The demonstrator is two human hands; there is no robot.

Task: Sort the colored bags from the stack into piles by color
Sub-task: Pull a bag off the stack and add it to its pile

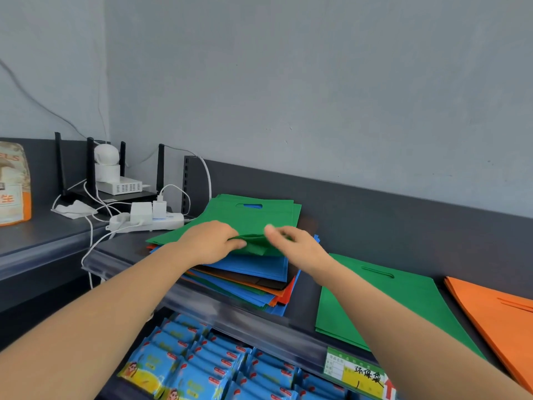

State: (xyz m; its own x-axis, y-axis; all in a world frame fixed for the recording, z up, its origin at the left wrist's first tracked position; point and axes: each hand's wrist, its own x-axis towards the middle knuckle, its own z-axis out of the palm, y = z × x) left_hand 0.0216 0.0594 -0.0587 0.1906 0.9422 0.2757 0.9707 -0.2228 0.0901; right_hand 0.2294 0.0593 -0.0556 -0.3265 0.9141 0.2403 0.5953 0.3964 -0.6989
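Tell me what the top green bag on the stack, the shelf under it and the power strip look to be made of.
The top green bag: probably non-woven fabric, matte; it folds softly where the left hand pinches it, with a die-cut handle slot. The shelf: likely painted metal, dark grey, smooth satin sheen. The power strip: white plastic, glossy moulded shell.

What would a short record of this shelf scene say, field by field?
Top bag: green bag, lying on the mixed stack
Left hand: pinches the green bag's near edge
Right hand: at the same edge, blurred; grip unclear
Sorted piles: green pile, orange pile, right of the mixed stack
Stack colours showing: blue, orange, red, black, green
Nearby: power strip, left of the mixed stack
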